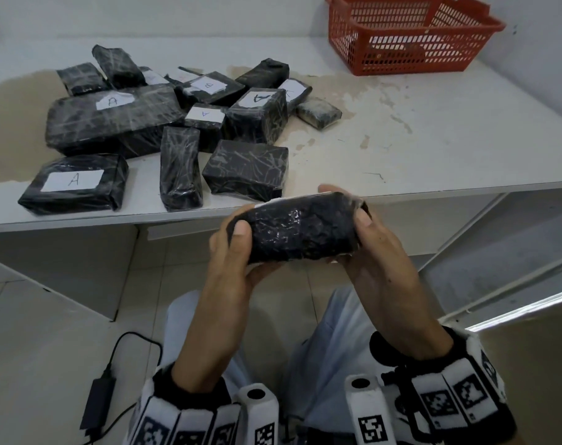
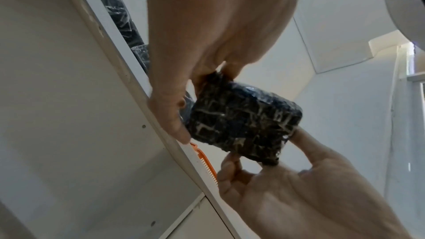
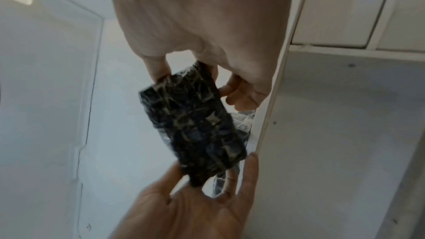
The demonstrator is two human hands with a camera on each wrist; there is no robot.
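Note:
I hold a small black plastic-wrapped package (image 1: pixel 299 229) in the air just in front of the table's front edge. My left hand (image 1: pixel 231 252) grips its left end, thumb on top and fingers underneath. My right hand (image 1: pixel 372 245) grips the right end, thumb on the near side and fingertips over the far edge. The left wrist view shows the package (image 2: pixel 243 126) end-on between the left hand (image 2: pixel 174 115) and the right hand (image 2: pixel 276 179). In the right wrist view the package (image 3: pixel 193 124) hangs between the right hand (image 3: pixel 230 72) and the left hand (image 3: pixel 202 203).
Several black wrapped packages (image 1: pixel 119 120), some with white lettered labels, lie piled on the left of the stained white table (image 1: pixel 433 149). A red mesh basket (image 1: pixel 411 36) stands at the back right. White shelf frames (image 1: pixel 498 252) run below right. A black power adapter (image 1: pixel 98 399) lies on the floor.

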